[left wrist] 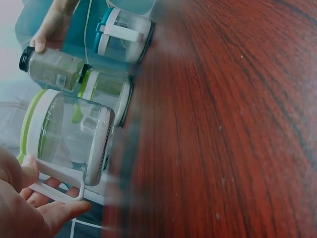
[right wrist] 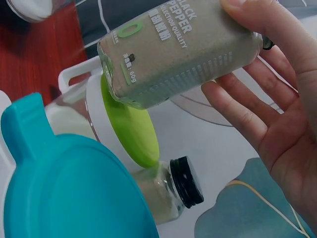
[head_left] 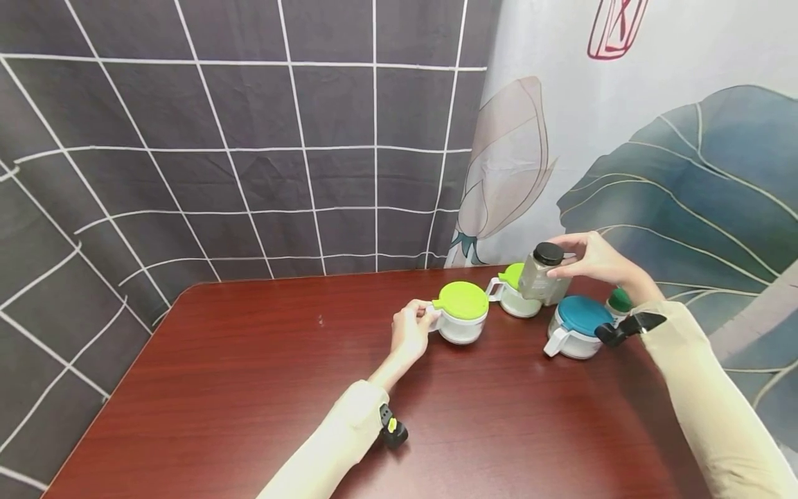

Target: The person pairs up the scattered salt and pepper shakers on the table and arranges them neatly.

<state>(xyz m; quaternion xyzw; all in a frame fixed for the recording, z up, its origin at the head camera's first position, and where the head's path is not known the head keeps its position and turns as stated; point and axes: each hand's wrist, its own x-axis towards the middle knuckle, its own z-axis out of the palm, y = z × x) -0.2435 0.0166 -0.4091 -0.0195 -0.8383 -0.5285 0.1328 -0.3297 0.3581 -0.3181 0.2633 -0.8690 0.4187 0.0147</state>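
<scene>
My left hand (head_left: 411, 331) grips the white handle of a clear seasoning jar (head_left: 462, 315) with a lime green lid. In the left wrist view, thumb and fingers close round that handle (left wrist: 57, 183), and the jar's base is close over the red-brown table. My right hand (head_left: 592, 262) holds a black pepper bottle (right wrist: 173, 59) between thumb and fingers. The bottle has a black cap (head_left: 548, 253) and grey-brown powder inside. It tilts above a second lime-lidded jar (head_left: 519, 303), overlapping it in the head view.
A blue-lidded jar (head_left: 582, 317) stands at the right, nearer the front. Beside it is a green-capped bottle (head_left: 619, 302), partly hidden by my right wrist. Another black-capped bottle (right wrist: 163, 191) stands behind the second lime-lidded jar. Curtains (head_left: 337, 173) hang behind the table (head_left: 249, 388).
</scene>
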